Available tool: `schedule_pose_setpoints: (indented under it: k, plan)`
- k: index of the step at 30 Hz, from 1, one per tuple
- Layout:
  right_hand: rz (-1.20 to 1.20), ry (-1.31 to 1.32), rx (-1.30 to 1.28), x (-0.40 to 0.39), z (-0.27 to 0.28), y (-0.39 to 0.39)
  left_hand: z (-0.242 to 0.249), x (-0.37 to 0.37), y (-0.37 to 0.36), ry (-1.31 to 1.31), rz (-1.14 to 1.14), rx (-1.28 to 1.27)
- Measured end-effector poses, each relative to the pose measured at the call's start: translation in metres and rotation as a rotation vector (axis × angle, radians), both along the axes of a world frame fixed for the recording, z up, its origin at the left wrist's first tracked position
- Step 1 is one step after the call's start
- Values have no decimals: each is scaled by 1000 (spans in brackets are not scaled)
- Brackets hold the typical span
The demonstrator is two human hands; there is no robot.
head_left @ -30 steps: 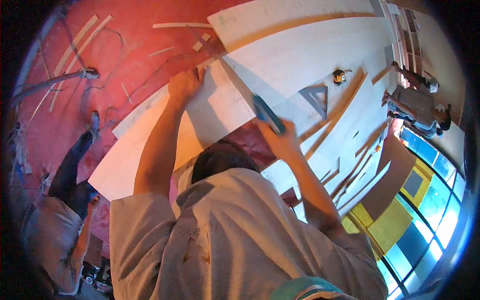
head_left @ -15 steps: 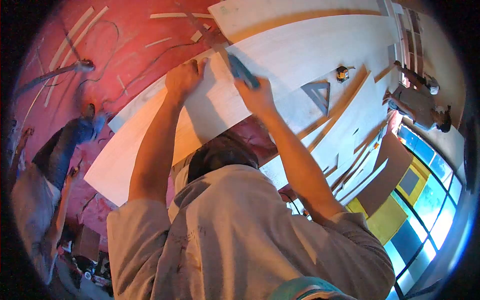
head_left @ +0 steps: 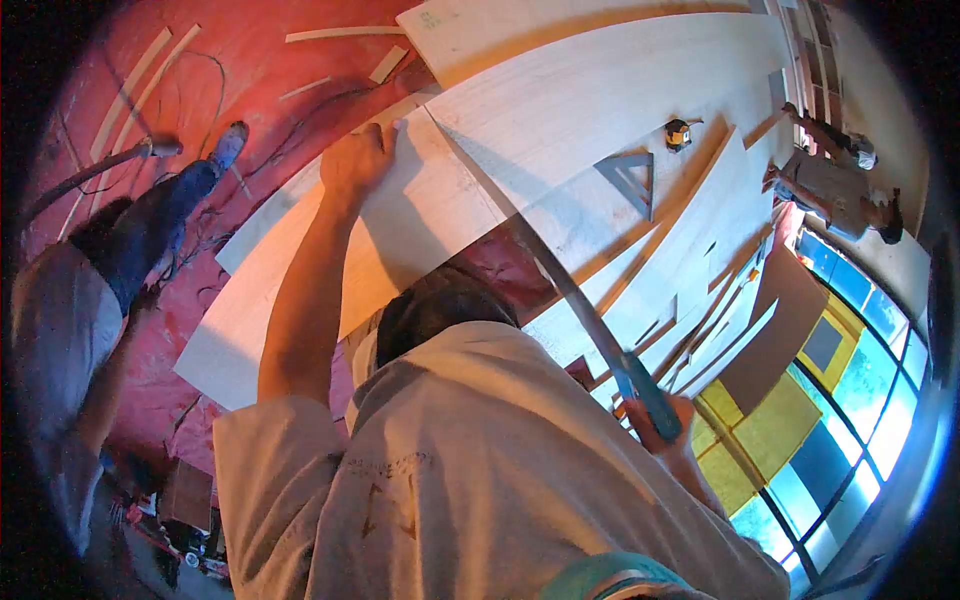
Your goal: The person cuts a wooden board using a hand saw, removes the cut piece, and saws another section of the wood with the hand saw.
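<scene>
My right hand (head_left: 668, 425) is closed round the teal handle of a handsaw (head_left: 560, 278), drawn back to the right. The long blade slants across the pale plywood board (head_left: 420, 215), and its tip lies near the board's far edge. My left hand (head_left: 355, 163) grips that far edge to the left of the blade, fingers curled at the rim and partly hidden. A shadow falls on the board between hand and saw.
A yellow-and-black tape measure (head_left: 678, 134) and a triangular square (head_left: 632, 182) rest on sheets to the right. Wood strips (head_left: 345, 34) and cables lie on the red floor. One person (head_left: 75, 320) is at the left; others (head_left: 835, 200) are at the far right.
My right hand has pulled the saw back toward me and to the right, uncovering more blade. My left hand stays at the board's edge. The person at left has shifted, a foot now forward.
</scene>
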State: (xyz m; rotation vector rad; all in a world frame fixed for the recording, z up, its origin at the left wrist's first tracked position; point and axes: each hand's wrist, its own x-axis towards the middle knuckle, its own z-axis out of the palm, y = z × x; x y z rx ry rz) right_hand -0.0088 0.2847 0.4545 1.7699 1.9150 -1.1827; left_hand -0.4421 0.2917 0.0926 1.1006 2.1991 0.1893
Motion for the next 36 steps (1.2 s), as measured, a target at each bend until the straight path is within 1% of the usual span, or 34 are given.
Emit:
schedule_pose_setpoints:
  k: [1, 2, 3, 4, 5, 6, 7, 9, 10, 11, 12, 13, 14, 15, 16, 17, 18, 19, 21, 22, 23, 24, 25, 26, 27, 28, 29, 30, 32, 34, 36]
  plan:
    - [-28, -2, 48, -5, -30, 2, 0, 0, -2, 1, 15, 5]
    - [69, 202, 40, -33, -78, 22, 2, -1, -2, 3, 19, 2]
    - [-128, 280, -5, -61, -151, 28, 8, 0, -2, 16, 25, 49]
    - [-25, 316, 56, -105, -209, 53, 11, 3, -3, 31, 32, 96]
    - [-84, 367, 44, -141, -232, 66, 10, 5, -4, 35, 38, 94]
    - [-38, 327, 9, -162, -231, 77, 8, 2, -2, 35, 36, 50]
    - [-49, 329, 8, -168, -227, 77, 6, 4, -3, 25, 12, 1]
    - [-116, 307, -41, -173, -213, 79, -9, 7, -9, 41, -11, 5]
    - [-113, 319, -22, -176, -194, 84, -14, 4, -4, 61, 0, 12]
    - [-128, 271, -51, -172, -168, 78, -20, 4, -4, 66, 2, 20]
    - [-150, 216, -84, -158, -145, 66, -23, 7, -7, 109, 15, 60]
    - [-39, 220, -9, -118, -136, 55, -25, 9, -9, 150, 28, 100]
    - [-12, 331, 73, -73, -125, 38, -23, 10, -10, 145, 27, 102]
    - [-118, 10, -131, -59, -73, 37, -19, 10, -11, 129, 20, 88]
    - [-175, 46, -144, -23, -52, 21, -17, 11, -11, 113, 15, 74]
    - [-106, 56, -82, -24, -14, 15, -15, 11, -11, 106, 14, 72]
    - [-9, 95, -35, -6, 3, 7, -14, 10, -9, 112, -3, 61]
    - [63, -35, -77, 6, 18, 5, -14, 7, -6, 122, -19, 52]
    - [3, 28, -53, -2, 15, 6, -26, 8, -7, 143, -60, 58]
    - [12, 99, -16, -9, -6, 11, -31, 7, -9, 163, -94, 60]
    - [20, 169, 15, -20, -45, 16, -29, 7, -12, 164, -89, 49]
    - [-41, 179, -66, -36, -100, 26, -22, 11, -12, 119, 2, 136]
    - [22, 223, 15, -69, -159, 37, -14, 15, -10, 77, 100, 226]
    - [-218, 346, -75, -132, -187, 51, -7, 16, -10, 78, 106, 217]
    - [-57, 337, -27, -161, -227, 71, 2, 13, -9, 84, 76, 184]
    - [-42, 322, 32, -188, -248, 84, 9, 11, -8, 91, 46, 157]
    - [-74, 301, 32, -211, -241, 94, 7, 13, -14, 94, 28, 152]
    - [-54, 293, 68, -208, -256, 96, 0, 12, -14, 78, 27, 124]
    - [-23, 294, 139, -202, -256, 103, 0, 11, -4, 70, 33, 130]
    - [-47, 235, 69, -193, -225, 84, 8, 11, -14, 104, -10, 226]
    - [-91, 137, -98, -146, -160, 75, 18, 12, -13, 70, 15, 188]
